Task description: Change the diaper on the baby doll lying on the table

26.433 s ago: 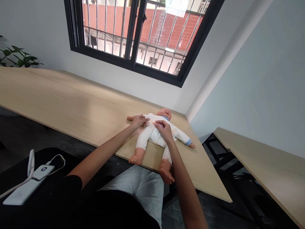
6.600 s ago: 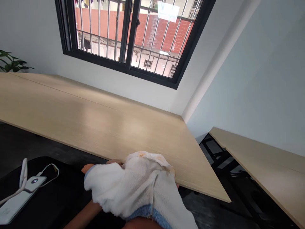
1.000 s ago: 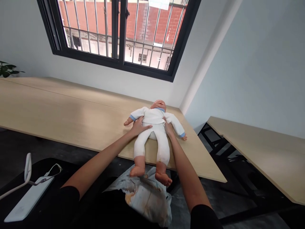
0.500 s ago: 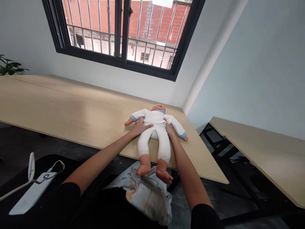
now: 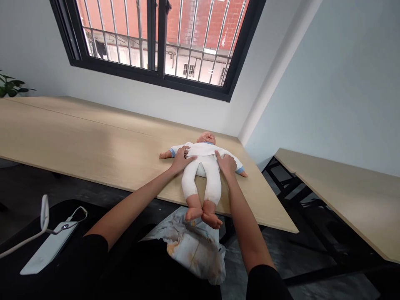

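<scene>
A baby doll in a white top and white trousers with blue cuffs lies on its back on the light wooden table. Its head points toward the wall, and its bare feet hang past the near edge. My left hand grips the doll's side at the waist, thumb over the front of the hip. On the other side, my right hand holds the waist near the hem of the top, with some fingertips hidden by the cloth. The doll's arms are spread outward.
Below the table edge hangs a crumpled, stained plastic bag. At lower left lies a white power bank with a cable. A second table stands to the right across a gap. A barred window is behind.
The doll has shifted slightly away from me, its feet drawn closer together. My right hand now shows more from above at the doll's waist. The camera view has tilted a little.
</scene>
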`<state>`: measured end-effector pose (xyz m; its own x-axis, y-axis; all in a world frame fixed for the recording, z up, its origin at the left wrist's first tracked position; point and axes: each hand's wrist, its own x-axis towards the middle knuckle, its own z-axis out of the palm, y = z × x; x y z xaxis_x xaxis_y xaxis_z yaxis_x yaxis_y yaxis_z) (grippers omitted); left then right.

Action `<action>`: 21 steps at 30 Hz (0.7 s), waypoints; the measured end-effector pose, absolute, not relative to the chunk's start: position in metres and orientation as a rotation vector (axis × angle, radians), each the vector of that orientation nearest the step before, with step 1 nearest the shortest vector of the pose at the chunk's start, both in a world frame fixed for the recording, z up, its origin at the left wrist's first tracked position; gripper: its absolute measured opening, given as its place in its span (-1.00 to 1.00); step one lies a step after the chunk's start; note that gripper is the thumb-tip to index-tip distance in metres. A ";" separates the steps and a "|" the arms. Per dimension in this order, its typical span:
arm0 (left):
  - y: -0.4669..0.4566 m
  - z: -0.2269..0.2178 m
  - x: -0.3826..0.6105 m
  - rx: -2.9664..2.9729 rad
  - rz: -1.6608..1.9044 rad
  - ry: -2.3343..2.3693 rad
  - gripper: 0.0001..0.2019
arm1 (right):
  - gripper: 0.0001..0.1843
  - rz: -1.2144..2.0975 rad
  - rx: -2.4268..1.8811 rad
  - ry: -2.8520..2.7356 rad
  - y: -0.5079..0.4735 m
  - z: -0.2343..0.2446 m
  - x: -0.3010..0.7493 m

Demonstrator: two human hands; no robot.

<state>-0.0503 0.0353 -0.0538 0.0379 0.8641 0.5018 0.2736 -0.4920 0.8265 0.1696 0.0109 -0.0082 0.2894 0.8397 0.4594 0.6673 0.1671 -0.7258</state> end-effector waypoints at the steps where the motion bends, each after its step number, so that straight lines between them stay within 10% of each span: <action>1: 0.037 -0.054 -0.050 1.790 1.468 1.149 -0.60 | -0.48 0.148 -1.626 -1.444 0.016 -0.008 0.173; 13: 0.049 -0.059 -0.053 1.837 1.467 1.128 -0.89 | -0.65 0.095 -1.080 -1.905 0.044 -0.019 0.166; 21: 0.050 -0.064 -0.049 1.800 1.400 1.050 -0.62 | -0.76 0.270 -1.073 -1.857 0.046 -0.021 0.167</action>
<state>-0.0488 0.0505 -0.0638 0.1218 0.8710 0.4759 0.2130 -0.4913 0.8445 0.1665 0.0464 -0.0208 -0.1735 0.7676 0.6170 0.5602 0.5922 -0.5792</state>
